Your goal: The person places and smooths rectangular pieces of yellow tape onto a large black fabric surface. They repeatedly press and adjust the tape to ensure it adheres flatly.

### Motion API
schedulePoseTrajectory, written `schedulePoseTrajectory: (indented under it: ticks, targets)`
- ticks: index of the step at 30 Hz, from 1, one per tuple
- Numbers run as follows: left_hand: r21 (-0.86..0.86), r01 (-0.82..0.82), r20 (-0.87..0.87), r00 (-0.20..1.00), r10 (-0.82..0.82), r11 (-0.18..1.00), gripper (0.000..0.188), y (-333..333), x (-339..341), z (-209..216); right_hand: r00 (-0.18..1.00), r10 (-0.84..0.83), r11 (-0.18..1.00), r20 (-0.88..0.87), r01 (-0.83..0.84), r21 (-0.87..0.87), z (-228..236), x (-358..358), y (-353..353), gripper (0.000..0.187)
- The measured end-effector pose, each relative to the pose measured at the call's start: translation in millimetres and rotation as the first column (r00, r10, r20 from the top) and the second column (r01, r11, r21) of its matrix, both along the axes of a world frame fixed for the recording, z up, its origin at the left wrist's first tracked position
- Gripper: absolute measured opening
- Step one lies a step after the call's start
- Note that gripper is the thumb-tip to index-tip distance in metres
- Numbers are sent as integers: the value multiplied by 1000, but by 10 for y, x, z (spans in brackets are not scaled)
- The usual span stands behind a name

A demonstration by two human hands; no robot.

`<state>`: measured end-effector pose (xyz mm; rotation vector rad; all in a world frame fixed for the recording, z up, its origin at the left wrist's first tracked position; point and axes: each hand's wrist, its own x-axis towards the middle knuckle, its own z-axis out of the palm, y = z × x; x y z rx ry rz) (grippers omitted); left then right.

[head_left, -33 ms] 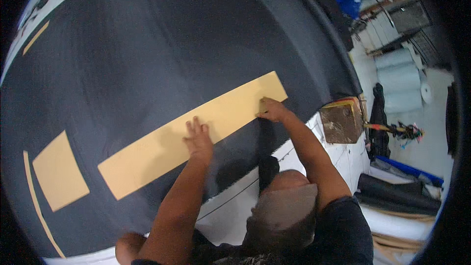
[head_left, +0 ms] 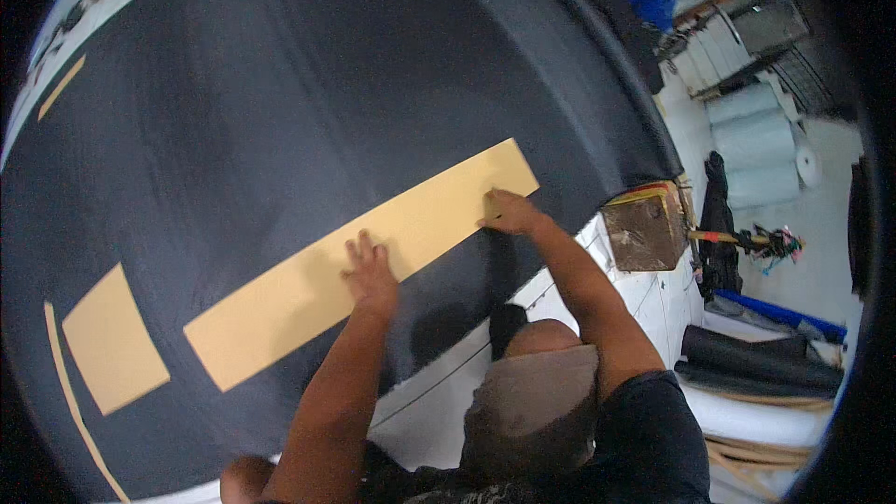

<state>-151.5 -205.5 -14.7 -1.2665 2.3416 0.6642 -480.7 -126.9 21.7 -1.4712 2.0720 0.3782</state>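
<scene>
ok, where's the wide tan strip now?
Mid-picture in the head view, the strip slants on the black sheet, left hand on its middle, right hand at its lower edge farther right, four-sided tan piece beyond its left end.

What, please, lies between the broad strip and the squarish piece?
Only the bare black sheet shows between the broad strip and squarish piece, in the head view.

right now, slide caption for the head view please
Left fingers and right fingers on a long tan strip over black fabric, a four-sided tan piece to its left.
</scene>
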Motion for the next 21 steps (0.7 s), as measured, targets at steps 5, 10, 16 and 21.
schedulePoseTrajectory:
  ticks: [5,10,16,21]
  targets:
    - [42,-25,-46,999,27,999,85,94,-69,111,994,-97,950,40,105,-295,46,-98,382,81]
    - [-34,-35,-97,995,32,999,95,41,7,145,997,-45,810,64,74,-581,-171,-69,513,72]
    - [-80,9,-146,989,-21,997,105,56,6,153,993,-34,695,111,103,-711,-567,-258,623,68]
    - [-77,45,-164,985,-57,996,102,-3,-21,257,985,7,588,173,136,-797,-715,-336,638,65]
